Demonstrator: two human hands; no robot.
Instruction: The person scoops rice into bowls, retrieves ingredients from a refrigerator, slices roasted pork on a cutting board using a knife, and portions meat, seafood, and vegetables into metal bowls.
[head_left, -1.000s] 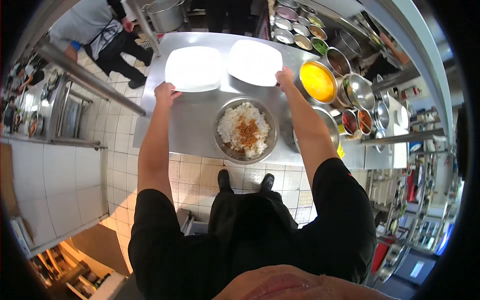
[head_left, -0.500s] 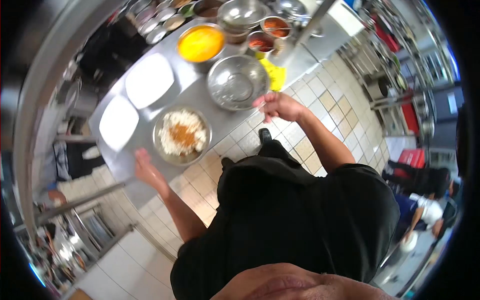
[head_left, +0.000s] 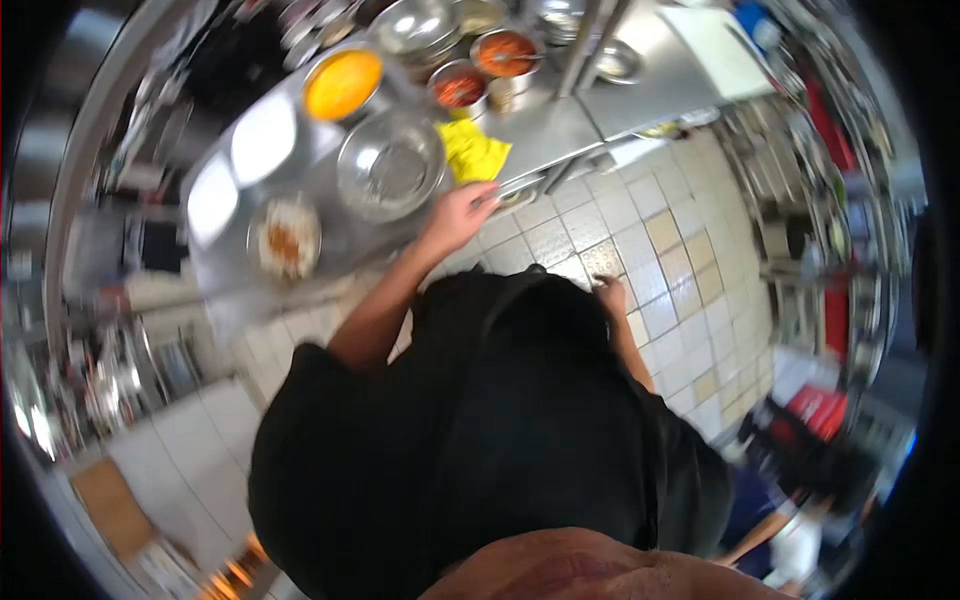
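Note:
My left hand [head_left: 462, 216] is over the counter's near edge, just below a crumpled yellow cloth [head_left: 472, 150]. Its fingers stretch forward with nothing visible in them. Beside it stands a large metal mixing bowl [head_left: 365, 200], which looks wet inside. Further left is a bowl of white rice-like food [head_left: 300, 240] with orange-brown powder on top, slightly blurred. My right hand [head_left: 612, 296] hangs low at my side over the tiled floor, away from the counter; its fingers are small and blurred.
Two white plates [head_left: 264, 138] lie at the counter's left. Behind the bowl are a container of yellow liquid [head_left: 343, 85] and two pots of red food [head_left: 505, 52]. A metal post [head_left: 590, 50] rises from the counter. Shelving lines the right; another person [head_left: 760, 535] is at lower right.
My left hand has moved from beside the rice bowl rightward to near the yellow cloth. My right hand has left the mixing bowl's rim and dropped to my side. The view has turned right.

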